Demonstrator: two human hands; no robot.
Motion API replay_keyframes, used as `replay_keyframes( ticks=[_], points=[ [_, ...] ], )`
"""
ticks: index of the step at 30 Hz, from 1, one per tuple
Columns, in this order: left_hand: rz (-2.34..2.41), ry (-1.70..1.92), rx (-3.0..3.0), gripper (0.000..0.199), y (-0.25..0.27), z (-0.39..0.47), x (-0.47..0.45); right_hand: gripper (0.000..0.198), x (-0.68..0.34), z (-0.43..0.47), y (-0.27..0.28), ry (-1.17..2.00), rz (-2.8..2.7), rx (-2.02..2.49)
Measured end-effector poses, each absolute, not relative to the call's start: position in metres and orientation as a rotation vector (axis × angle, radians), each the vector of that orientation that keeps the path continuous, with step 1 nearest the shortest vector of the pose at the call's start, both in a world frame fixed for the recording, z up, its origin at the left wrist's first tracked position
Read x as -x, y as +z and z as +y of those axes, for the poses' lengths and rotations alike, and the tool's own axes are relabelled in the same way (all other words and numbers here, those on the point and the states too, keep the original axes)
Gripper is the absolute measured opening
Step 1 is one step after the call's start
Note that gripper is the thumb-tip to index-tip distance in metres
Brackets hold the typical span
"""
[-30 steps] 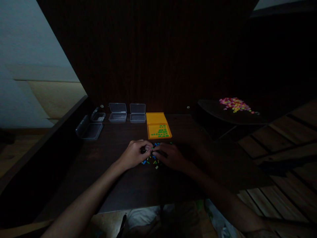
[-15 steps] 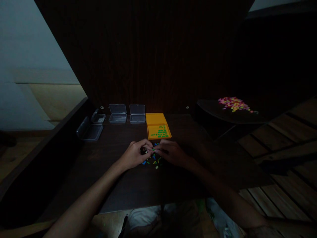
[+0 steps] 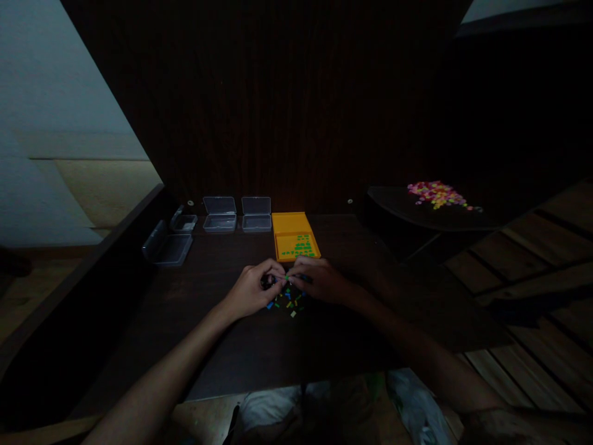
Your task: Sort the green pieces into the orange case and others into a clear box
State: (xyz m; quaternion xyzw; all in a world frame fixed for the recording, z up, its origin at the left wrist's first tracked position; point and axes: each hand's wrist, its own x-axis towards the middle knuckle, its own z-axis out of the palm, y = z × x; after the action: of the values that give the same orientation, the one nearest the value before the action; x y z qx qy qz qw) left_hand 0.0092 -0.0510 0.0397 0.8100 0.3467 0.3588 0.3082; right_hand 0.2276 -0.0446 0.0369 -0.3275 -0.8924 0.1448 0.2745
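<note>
My left hand (image 3: pixel 254 288) and my right hand (image 3: pixel 320 279) meet fingertip to fingertip over the table. Between their pinched fingers is a tiny green toy brick (image 3: pixel 286 278); its exact shape is too small to make out. Below the hands lies a scatter of small loose bricks (image 3: pixel 290 303) in blue, green, yellow and cream, partly covered by my fingers. Just beyond my fingers stands an orange-yellow case (image 3: pixel 278 248) with its lid laid back. Several green bricks (image 3: pixel 304 246) are set out in rows on the right side of its tray.
Clear plastic boxes (image 3: pixel 220 224) with raised lids line the back, and another clear box (image 3: pixel 175 250) sits at the left. A pile of pink, red and yellow pieces (image 3: pixel 438 194) rests on a dark shelf (image 3: pixel 389 198) at the right. A dark panel (image 3: pixel 278 105) rises behind.
My right hand has shifted slightly, its fingers curling more closely around the green brick at the left fingertips. The left hand stays nearly in place.
</note>
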Motion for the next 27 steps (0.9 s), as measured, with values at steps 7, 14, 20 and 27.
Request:
replay_keyframes(
  ticks=[7, 14, 20, 27],
  points=[
    [1.078, 0.994, -2.310, 0.007, 0.035, -0.044, -0.004, 0.013, -0.230, 0.004, 0.052, 0.296, -2.449, 0.958],
    [1.092, 0.920, -2.398, 0.010, 0.032, -0.042, -0.001, 0.015, -0.216, 0.045, 0.048, 0.319, -2.583, 1.087],
    [1.136, 0.846, -2.452, 0.015, 0.030, -0.041, 0.002, 0.016, -0.206, 0.055, 0.046, 0.326, -2.720, 1.068],
    [1.157, 0.814, -2.485, 0.015, 0.031, -0.040, 0.004, 0.019, -0.208, 0.059, 0.041, 0.344, -2.740, 1.013]
  ],
)
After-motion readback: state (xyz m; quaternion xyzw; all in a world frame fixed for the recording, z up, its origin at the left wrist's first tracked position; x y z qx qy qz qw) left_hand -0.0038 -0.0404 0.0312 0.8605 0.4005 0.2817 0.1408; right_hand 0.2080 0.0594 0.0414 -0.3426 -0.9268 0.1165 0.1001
